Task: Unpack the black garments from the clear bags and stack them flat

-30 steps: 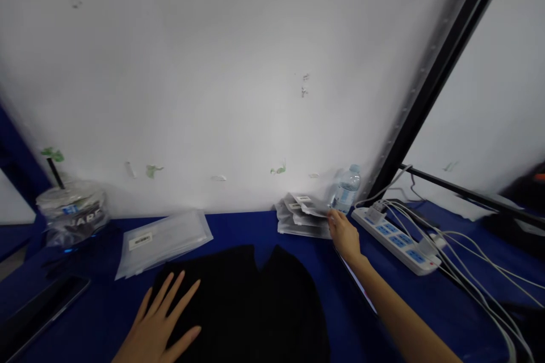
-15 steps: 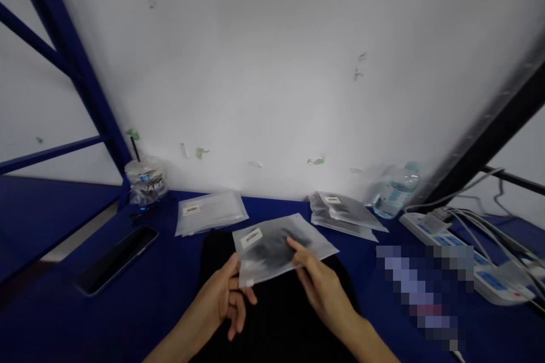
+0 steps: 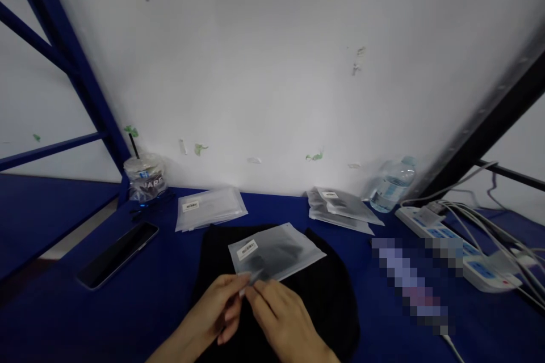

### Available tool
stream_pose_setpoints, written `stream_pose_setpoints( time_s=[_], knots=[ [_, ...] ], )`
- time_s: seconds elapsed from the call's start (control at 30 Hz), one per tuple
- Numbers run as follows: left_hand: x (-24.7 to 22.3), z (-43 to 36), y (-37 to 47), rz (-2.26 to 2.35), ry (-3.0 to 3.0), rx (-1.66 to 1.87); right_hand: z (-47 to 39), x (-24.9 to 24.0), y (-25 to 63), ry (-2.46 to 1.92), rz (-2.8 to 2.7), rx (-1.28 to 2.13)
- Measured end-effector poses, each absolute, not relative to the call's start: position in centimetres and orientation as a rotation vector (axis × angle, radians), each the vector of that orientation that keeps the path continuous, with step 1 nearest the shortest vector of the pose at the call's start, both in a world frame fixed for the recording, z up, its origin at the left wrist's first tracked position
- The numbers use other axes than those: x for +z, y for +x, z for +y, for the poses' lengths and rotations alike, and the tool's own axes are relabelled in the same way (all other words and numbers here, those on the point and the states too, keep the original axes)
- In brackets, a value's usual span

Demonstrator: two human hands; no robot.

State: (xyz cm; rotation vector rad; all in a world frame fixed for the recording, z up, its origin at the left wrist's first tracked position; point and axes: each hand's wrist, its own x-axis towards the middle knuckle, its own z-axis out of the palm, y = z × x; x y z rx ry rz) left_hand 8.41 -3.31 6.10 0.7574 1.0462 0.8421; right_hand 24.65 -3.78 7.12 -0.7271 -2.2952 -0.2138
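While both hands meet at its near left corner, a translucent frosted plastic bag (image 3: 276, 252) with dark contents and a white barcode label (image 3: 247, 249) lies in the lower centre of the frame, on a piece of matte black fabric (image 3: 332, 295). Bag roughly rectangular; long axis left to right, right end angled slightly up the frame. Body of the bag extends away from the fingertips and to the right, ahead of both hands.

Left hand (image 3: 217, 309): thumb and forefinger pinching the corner, other fingers curled beneath. Right hand (image 3: 283, 315): fingers drawn together, pinching at the same corner, knuckles up, overlapping the near edge. Neither hand clearly nearer; fingertips almost touching. Small detail under the fingertips hidden.

Bag surface: thin, smooth, faint sheen, lightly creased at the grip. Fabric: soft, dull, rounded outline at right; its folds are hard to read. Beyond it, on the blue tabletop (image 3: 179, 283): pale frosted bags (image 3: 215, 207), flat, left of centre; overlapping grey-looking frosted bags (image 3: 347, 210), right of centre, beside a clear plastic bottle (image 3: 392, 187), tilted.
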Motion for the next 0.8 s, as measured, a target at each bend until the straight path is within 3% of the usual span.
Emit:
stream_pose_setpoints(
  time_s=[0.47, 0.67, 0.8],
  knots=[
    [6.8, -3.4, 6.1, 1.06, 0.768, 0.837, 0.9, 6.3, 35.3, -0.99, -2.217, -0.442],
    [6.9, -3.4, 6.2, 1.04, 0.735, 0.838, 0.5, 6.8, 35.4, -1.066, -2.17, -0.378],
    [7.2, -3.2, 6.6, 1.019, 0.703, 0.861, -1.1, 7.5, 32.9, -0.867, -2.212, -0.27]
  ],
)
